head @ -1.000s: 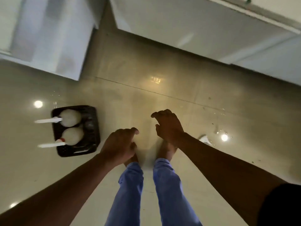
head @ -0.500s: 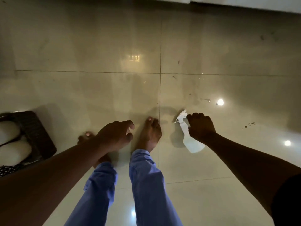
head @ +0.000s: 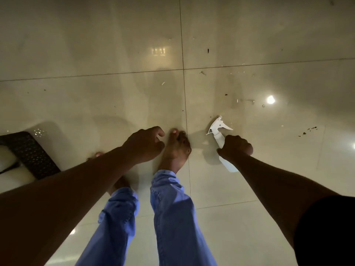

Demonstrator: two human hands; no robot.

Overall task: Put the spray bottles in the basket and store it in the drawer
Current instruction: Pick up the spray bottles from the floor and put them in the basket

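while the right hand [head: 235, 146] is wrapping around the white plastic spray bottle [head: 221, 140] lying on the glossy beige tiled floor [head: 115, 45], its fingers are curling closed over the bottle's body, with the trigger head poking out beyond the knuckles. the left hand [head: 145, 144] is hanging loosely curled and holding nothing, just above the bare feet [head: 175, 150] and blue trousers [head: 172, 208]. over at the left edge, the dark woven basket [head: 32, 156] is sitting on the floor, well apart from the bottle, with pale rounded bottles [head: 7, 169] lying inside it, partly cut off by the frame.
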